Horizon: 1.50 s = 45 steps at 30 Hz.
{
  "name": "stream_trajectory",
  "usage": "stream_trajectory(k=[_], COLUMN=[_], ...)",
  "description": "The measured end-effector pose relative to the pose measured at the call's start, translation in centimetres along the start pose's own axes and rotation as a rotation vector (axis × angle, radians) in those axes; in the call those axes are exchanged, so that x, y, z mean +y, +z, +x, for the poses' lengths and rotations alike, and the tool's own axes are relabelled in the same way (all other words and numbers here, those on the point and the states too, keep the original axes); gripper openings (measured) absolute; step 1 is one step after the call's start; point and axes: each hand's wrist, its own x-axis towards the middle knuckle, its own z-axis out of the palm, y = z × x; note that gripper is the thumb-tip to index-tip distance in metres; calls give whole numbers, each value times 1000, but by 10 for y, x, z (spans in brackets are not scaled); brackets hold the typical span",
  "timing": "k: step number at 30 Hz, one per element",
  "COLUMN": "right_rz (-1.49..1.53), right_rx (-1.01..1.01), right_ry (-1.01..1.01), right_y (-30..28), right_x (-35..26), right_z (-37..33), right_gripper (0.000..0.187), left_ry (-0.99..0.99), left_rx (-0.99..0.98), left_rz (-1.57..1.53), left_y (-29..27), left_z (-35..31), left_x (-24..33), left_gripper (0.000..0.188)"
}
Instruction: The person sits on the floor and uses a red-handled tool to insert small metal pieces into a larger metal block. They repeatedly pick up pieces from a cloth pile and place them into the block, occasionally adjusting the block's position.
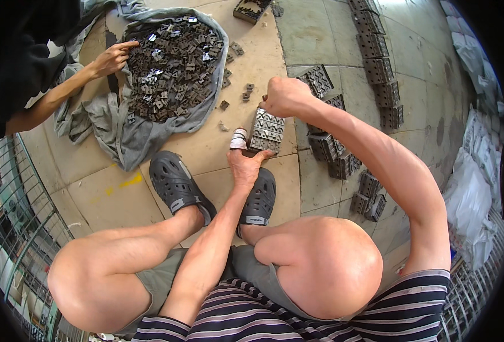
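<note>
A block of grey metal pieces in rows, with wavy grooves on top [267, 130], stands on the tan floor just beyond my feet. My left hand [245, 166] grips its near end, thumb along the near edge and a finger wrapped in white tape at its left side. My right hand [288, 97] is closed in a fist over the block's far end. Whatever its fingers hold is hidden. A few small dark metal pieces [247, 93] lie on the floor to the left of the block.
A grey cloth [127, 142] bears a heap of small metal parts [172, 71]; another person's hand [112, 58] touches its left edge. More grooved blocks [324, 147] stand at right, with a long row [377, 60] beyond. A box [252, 10] sits at the far side. Wire racks [21, 194] flank me.
</note>
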Motion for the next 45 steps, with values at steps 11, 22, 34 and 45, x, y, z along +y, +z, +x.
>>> stream_trajectory(k=[11, 22, 34, 45], right_rz=[93, 756, 1393, 1678], right_rx=[470, 550, 299, 148], right_ry=[-615, 132, 364, 261], right_y=[21, 64, 211, 208], right_x=[29, 63, 73, 60], right_z=[-26, -40, -24, -40], right_gripper=[8, 32, 57, 72], left_ry=[54, 142, 160, 149], left_rx=[-66, 40, 62, -38], left_rz=[46, 198, 543, 551], left_y=[-17, -1, 6, 8], left_z=[5, 33, 82, 73], left_x=[17, 36, 78, 85], left_gripper=[62, 46, 39, 37])
